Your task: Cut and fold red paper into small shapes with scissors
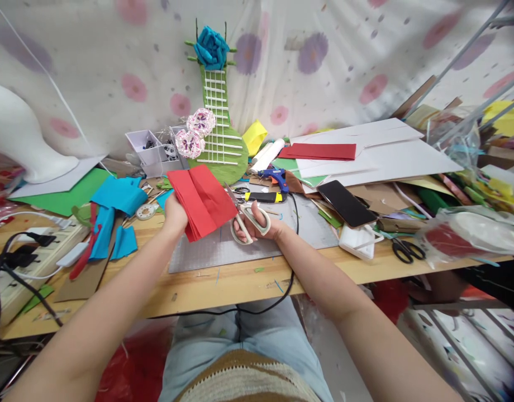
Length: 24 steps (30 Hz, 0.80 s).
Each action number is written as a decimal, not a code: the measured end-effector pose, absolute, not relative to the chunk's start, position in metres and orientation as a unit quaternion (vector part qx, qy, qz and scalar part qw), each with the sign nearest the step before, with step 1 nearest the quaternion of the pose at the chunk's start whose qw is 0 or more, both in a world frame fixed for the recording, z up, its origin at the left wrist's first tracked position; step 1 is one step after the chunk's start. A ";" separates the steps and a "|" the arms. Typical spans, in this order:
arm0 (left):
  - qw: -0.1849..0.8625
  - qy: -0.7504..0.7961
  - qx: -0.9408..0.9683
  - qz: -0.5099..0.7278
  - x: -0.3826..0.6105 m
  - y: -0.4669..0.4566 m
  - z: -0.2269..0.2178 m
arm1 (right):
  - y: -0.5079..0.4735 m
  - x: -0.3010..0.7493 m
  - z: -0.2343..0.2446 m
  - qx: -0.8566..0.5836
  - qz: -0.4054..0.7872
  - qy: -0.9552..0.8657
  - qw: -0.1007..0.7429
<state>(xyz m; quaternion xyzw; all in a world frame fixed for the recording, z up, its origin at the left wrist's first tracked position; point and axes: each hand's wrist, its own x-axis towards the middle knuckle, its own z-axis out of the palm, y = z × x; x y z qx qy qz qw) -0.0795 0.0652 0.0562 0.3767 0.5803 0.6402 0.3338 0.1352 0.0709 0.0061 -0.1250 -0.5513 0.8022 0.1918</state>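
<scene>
My left hand (175, 214) grips a folded stack of red paper (204, 202) by its left edge, raised over the grey cutting mat (215, 254). In my right hand (257, 224) is a pair of scissors (263, 219) with white handles, my fingers through the loops. The blades point up and left and touch or pass close by the right side of the paper; which of the two I cannot tell. Just beyond the scissors lie a yellow and black utility knife (265, 197) and a blue glue gun (276, 177).
A green guitar-shaped craft (223, 151) leans against the curtain behind. Blue paper pieces (118, 195) and a power strip (39, 268) are at left. On the right lie a phone (346, 204), black scissors (408, 250), white boards (391, 159) and a red strip (318, 151).
</scene>
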 end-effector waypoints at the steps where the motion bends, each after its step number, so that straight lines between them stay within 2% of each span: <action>1: 0.331 0.582 0.383 0.636 -0.080 0.065 0.056 | 0.070 0.135 0.007 -0.131 0.803 -0.549 0.193; 10: 0.290 0.614 0.405 0.612 -0.080 0.062 0.059 | 0.071 0.134 0.003 -0.134 0.796 -0.557 0.195; 24: 0.321 0.615 0.373 0.616 -0.079 0.058 0.059 | 0.070 0.133 0.002 -0.181 0.789 -0.545 0.218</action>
